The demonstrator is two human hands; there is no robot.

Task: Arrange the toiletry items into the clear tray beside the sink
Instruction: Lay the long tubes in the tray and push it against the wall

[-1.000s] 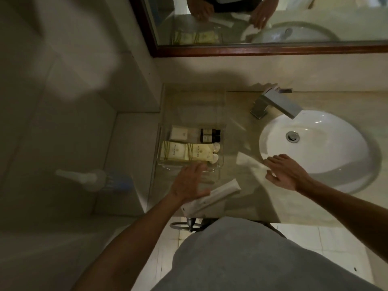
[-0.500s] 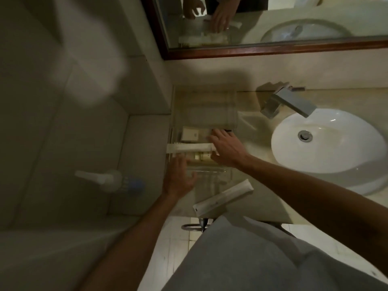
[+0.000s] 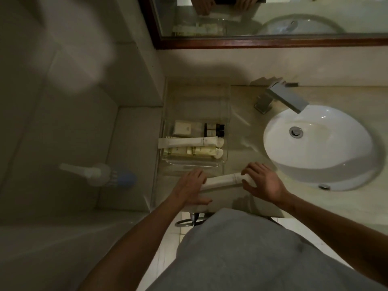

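Note:
The clear tray sits on the counter left of the sink. Inside it lie a long white packet, two cream tubes, a small soap box and two dark little bottles. A second long white packet lies on the counter in front of the tray. My left hand grips its left end and my right hand closes around its right end.
The white sink and its metal faucet are to the right. A mirror hangs above the counter. A white and blue bottle lies on the tiled ledge at left. The counter's front edge is just below my hands.
My right hand left the white packet lying in the tray and came back to the counter's front. Both hands have closed on the second white packet.

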